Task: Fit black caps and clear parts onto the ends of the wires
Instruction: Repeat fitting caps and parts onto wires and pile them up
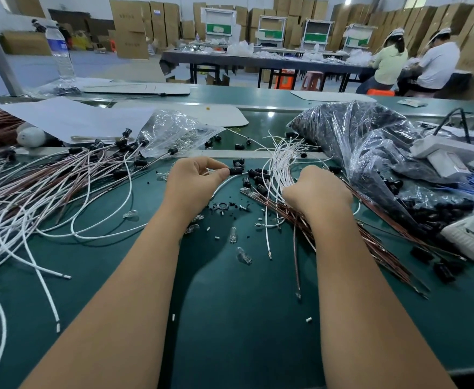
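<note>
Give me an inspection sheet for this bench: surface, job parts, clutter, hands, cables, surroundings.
Surface: green mat, littered with small bits.
Job's things: black cap on a white wire; loose clear bulbs; bag of black caps.
Clutter: water bottle, white sheet, clear bag.
Grips: left hand pinches the black cap; right hand holds the wire bundle.
Cables: finished wires heaped left; brown wires lie right.
Surroundings: cardboard boxes, two seated workers.

Factory floor, assembly benches (258, 61), stacked cartons (129, 26)
</note>
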Available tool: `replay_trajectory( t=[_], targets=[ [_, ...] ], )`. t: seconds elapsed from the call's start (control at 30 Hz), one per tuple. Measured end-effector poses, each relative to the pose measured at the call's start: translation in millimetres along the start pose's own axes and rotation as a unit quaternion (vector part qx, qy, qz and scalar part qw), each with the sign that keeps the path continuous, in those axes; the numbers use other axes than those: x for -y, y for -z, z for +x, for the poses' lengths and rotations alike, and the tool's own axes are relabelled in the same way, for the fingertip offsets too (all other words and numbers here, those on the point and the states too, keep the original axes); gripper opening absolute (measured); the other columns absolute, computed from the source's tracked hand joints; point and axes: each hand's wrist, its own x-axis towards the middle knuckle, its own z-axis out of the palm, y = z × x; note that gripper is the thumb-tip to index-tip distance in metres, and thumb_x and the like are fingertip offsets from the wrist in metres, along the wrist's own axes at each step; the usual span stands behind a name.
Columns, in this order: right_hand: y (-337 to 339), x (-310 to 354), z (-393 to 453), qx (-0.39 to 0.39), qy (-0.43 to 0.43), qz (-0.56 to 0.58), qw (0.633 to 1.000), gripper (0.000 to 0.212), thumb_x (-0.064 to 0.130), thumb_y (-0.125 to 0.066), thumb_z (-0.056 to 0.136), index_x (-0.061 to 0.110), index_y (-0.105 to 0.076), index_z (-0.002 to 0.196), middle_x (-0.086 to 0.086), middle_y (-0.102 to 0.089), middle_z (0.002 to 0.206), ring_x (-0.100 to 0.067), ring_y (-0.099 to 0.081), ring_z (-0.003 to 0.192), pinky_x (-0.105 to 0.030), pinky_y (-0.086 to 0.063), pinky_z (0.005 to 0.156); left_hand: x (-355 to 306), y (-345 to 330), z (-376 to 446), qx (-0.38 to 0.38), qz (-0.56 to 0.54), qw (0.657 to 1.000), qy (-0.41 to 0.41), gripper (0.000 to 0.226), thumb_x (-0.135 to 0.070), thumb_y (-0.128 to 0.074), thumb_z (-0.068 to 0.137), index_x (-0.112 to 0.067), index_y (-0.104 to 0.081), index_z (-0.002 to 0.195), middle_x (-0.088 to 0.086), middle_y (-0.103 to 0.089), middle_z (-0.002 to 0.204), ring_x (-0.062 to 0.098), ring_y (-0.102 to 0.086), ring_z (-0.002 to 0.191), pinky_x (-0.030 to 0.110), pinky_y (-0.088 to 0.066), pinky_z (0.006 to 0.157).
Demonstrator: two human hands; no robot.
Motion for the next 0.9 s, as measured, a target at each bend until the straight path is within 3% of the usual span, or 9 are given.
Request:
replay_trajectory(
  t=[0.13, 0.27, 0.37, 0.43, 0.53, 0.63, 0.73, 0.9],
  targets=[
    [-3.1, -1.0, 0.7, 0.023, 0.039, 0.026, 0.999, 0.016, 0.007, -0.06, 0.076, 0.008, -0.066, 0.092, -0.007, -0.06, 0.081, -0.028, -0.055, 0.075, -0.03, -0.045, 0.066, 0.5, 0.6, 1.3, -0.009, -0.006, 1.0, 0.01, 0.007, -0.023, -0.072, 0.084, -0.025, -0.072, 0.077, 0.029, -0.065, 0.088, 0.02, -0.053, 0.069, 0.046, -0.052, 0.077],
    [-6.2, 1.7, 1.0, -0.038, 0.082, 0.153, 0.984, 0.027, 0.004, -0.06, 0.081, 0.012, -0.062, 0.106, -0.004, -0.062, 0.095, -0.023, -0.058, 0.09, -0.03, -0.044, 0.073, 1.5, 0.5, 1.7, -0.021, -0.014, 1.0, 0.013, 0.007, -0.022, -0.072, 0.084, -0.025, -0.073, 0.078, 0.026, -0.068, 0.085, 0.02, -0.055, 0.068, 0.041, -0.053, 0.074],
    [-7.9, 9.7, -0.4, -0.057, 0.113, 0.316, 0.94, 0.012, 0.009, -0.067, 0.085, 0.013, -0.069, 0.096, 0.0, -0.066, 0.086, -0.015, -0.062, 0.082, -0.032, -0.052, 0.08, 1.8, 1.3, 2.2, -0.019, -0.033, 0.999, 0.022, 0.01, -0.019, -0.072, 0.085, -0.026, -0.072, 0.077, 0.029, -0.067, 0.086, 0.021, -0.055, 0.067, 0.034, -0.049, 0.069],
    [-9.9, 16.0, -4.6, -0.037, 0.133, 0.365, 0.921, 0.01, 0.009, -0.066, 0.087, 0.019, -0.069, 0.086, 0.002, -0.066, 0.078, -0.014, -0.063, 0.073, -0.031, -0.054, 0.074, 2.0, 2.1, 2.5, -0.012, -0.044, 0.998, 0.03, 0.012, -0.018, -0.07, 0.086, -0.026, -0.07, 0.077, 0.028, -0.068, 0.086, 0.021, -0.056, 0.067, 0.032, -0.049, 0.068],
    [-15.3, 21.4, -7.6, -0.018, 0.156, 0.385, 0.909, 0.019, 0.007, -0.059, 0.09, 0.024, -0.062, 0.083, 0.004, -0.06, 0.069, -0.019, -0.062, 0.068, -0.038, -0.055, 0.069, 4.0, 2.8, 4.2, -0.012, -0.05, 0.998, 0.04, 0.014, -0.018, -0.068, 0.088, -0.027, -0.069, 0.077, 0.012, -0.07, 0.075, 0.013, -0.059, 0.063, 0.02, -0.05, 0.06],
    [-19.9, 22.3, -6.3, -0.036, 0.17, 0.365, 0.915, 0.016, 0.007, -0.057, 0.09, 0.021, -0.064, 0.086, 0.007, -0.051, 0.062, -0.007, -0.046, 0.054, -0.027, -0.043, 0.06, 4.8, 4.7, 5.6, -0.022, -0.063, 0.997, 0.045, 0.015, -0.017, -0.068, 0.089, -0.026, -0.068, 0.076, -0.007, -0.063, 0.061, -0.001, -0.054, 0.05, 0.009, -0.044, 0.049],
    [-20.9, 23.7, -8.1, -0.051, 0.171, 0.356, 0.917, 0.022, 0.006, -0.057, 0.086, 0.024, -0.068, 0.081, 0.011, -0.044, 0.052, -0.004, -0.037, 0.044, -0.019, -0.037, 0.05, 5.2, 6.0, 6.2, -0.026, -0.073, 0.996, 0.045, 0.014, -0.018, -0.068, 0.089, -0.025, -0.068, 0.078, -0.009, -0.063, 0.063, -0.007, -0.054, 0.049, 0.006, -0.043, 0.05],
    [-19.1, 23.8, -10.8, -0.061, 0.154, 0.367, 0.915, 0.025, 0.008, -0.053, 0.079, 0.026, -0.069, 0.074, 0.013, -0.046, 0.046, -0.007, -0.039, 0.045, -0.028, -0.041, 0.054, 5.1, 6.2, 5.9, -0.026, -0.077, 0.996, 0.036, 0.011, -0.017, -0.068, 0.089, -0.024, -0.068, 0.079, -0.011, -0.063, 0.062, -0.009, -0.054, 0.05, 0.005, -0.042, 0.051]
  ],
)
